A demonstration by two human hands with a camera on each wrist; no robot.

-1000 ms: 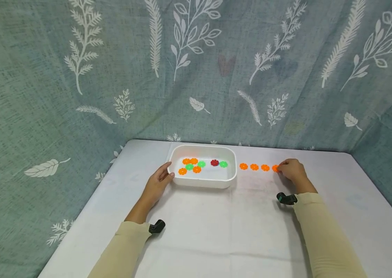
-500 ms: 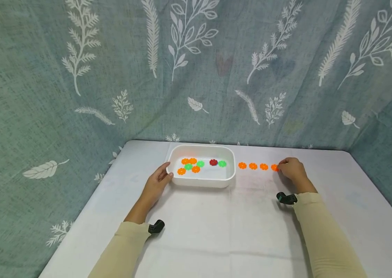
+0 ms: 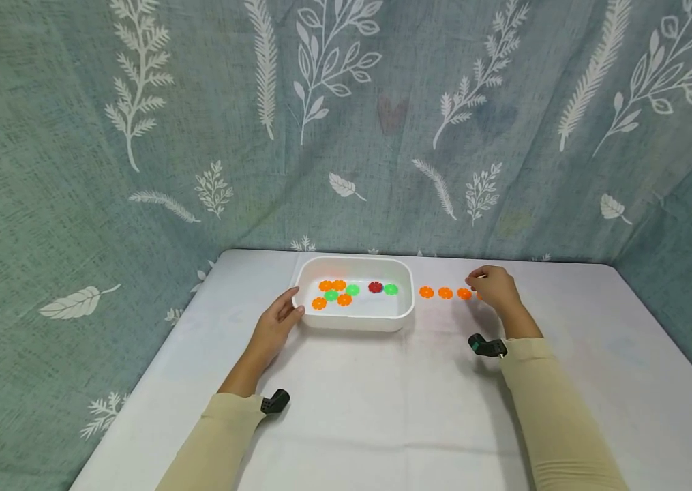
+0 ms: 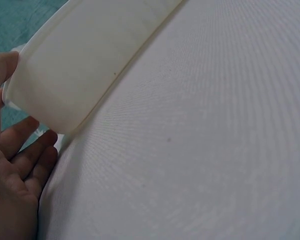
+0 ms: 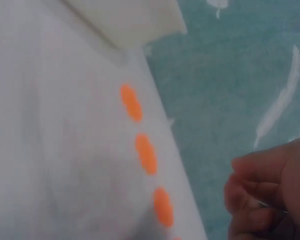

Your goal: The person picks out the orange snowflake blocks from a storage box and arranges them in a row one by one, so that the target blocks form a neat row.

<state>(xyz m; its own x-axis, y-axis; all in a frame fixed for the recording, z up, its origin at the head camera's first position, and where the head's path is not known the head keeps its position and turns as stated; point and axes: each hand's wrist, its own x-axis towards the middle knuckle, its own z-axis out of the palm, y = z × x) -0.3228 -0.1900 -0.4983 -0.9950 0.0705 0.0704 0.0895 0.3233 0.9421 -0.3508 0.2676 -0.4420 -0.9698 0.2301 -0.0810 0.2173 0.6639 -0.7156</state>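
Discs lie in a row just right of the tray, the 4th partly hidden by the right hand. Its fingers are loosely bent, nothing visible between them; the left hand pinches the tray's rim. Best to travel above the row — a low sweep could nudge it — with the tray steadied lightly. 8 discs lie inside. 0.5 s ago the right fingertips touched the 4th disc; now they're off it, nearer the tray.
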